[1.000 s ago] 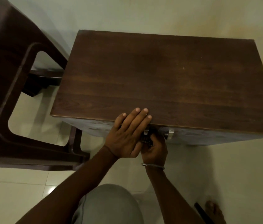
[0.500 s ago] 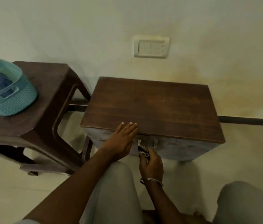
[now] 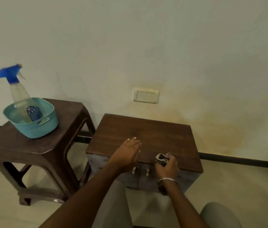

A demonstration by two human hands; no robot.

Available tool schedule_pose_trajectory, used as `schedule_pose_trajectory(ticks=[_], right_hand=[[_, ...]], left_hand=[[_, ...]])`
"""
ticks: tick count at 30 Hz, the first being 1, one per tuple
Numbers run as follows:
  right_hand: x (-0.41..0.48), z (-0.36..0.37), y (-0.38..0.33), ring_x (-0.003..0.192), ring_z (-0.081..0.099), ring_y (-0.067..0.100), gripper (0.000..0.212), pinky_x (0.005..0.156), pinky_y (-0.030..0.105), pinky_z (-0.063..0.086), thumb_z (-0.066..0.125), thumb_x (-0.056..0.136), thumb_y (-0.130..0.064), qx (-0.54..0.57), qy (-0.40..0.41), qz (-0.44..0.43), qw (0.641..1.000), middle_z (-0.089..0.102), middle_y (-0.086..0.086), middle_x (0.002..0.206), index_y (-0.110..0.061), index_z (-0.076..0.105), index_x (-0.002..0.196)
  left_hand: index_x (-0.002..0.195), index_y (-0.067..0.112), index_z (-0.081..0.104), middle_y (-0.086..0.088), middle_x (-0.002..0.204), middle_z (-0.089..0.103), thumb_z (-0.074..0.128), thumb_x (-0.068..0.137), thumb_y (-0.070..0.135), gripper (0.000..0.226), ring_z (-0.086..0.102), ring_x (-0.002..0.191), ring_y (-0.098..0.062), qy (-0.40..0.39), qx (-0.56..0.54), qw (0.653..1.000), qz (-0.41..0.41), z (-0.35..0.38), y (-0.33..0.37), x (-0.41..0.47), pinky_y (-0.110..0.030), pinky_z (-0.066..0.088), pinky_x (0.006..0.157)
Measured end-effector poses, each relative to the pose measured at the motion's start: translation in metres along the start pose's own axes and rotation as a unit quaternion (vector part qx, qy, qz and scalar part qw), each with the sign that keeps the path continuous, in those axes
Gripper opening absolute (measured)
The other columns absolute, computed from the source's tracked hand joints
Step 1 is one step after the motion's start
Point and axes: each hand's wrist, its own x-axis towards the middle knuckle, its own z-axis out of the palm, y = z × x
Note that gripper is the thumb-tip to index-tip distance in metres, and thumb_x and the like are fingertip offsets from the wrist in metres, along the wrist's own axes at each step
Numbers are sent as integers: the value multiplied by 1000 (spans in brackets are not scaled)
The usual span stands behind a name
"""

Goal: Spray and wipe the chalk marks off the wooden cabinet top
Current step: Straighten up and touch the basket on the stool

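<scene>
Wiping step judged in hand: left hand lies flat and open on the wooden cabinet top, right hand grips a wadded cloth at its front edge; chalk marks indiscernible at this range, so next likely a checking pass.

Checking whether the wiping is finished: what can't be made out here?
Head view only.
Cabinet top: too dim and soft to tell whether it is clean.
Cloth: mostly hidden inside the right hand.
Spray bottle in the basket: blurred; how full, unclear.
</scene>
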Motion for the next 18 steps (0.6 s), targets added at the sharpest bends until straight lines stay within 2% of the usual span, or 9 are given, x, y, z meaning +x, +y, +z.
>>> schedule_pose_trajectory(ticks=[5,8,11,14,18], right_hand=[[22,-13,-36,96,60,42,34,83,43,48,78,70,-4,-11,2,-56,998,62,25,99,-3,62,100],[18,-1,-81,88,59,36,28,75,35,46,79,74,-10,-23,-30,-100,994,62,19,98,-11,64,97],[4,28,-135,81,55,28,24,74,31,42,76,76,-12,0,-42,-144,989,61,13,99,-18,66,96],[-15,66,-185,85,60,26,25,77,32,48,73,75,-8,52,-67,-172,982,64,10,101,-20,66,97],[-43,111,-250,91,62,22,26,79,30,51,68,78,-7,115,-112,-219,962,65,4,102,-23,64,99]], left_hand=[[151,9,39,-9,158,38,39,105,25,48,21,152,-21,15,33,999,-9,-38,-9,-13,-33,8,123],[151,9,39,-10,158,38,40,104,23,49,21,152,-22,37,46,997,-39,-67,-38,-32,-35,8,124],[150,9,41,-9,155,41,40,104,23,48,25,150,-23,72,57,993,-77,-100,-74,-60,-35,11,124],[144,10,49,-9,148,50,44,101,22,45,35,144,-23,123,61,985,-108,-137,-105,-91,-33,16,121],[147,17,45,-3,155,43,46,102,26,46,28,148,-17,197,71,962,-174,-183,-134,-129,-32,13,122]])
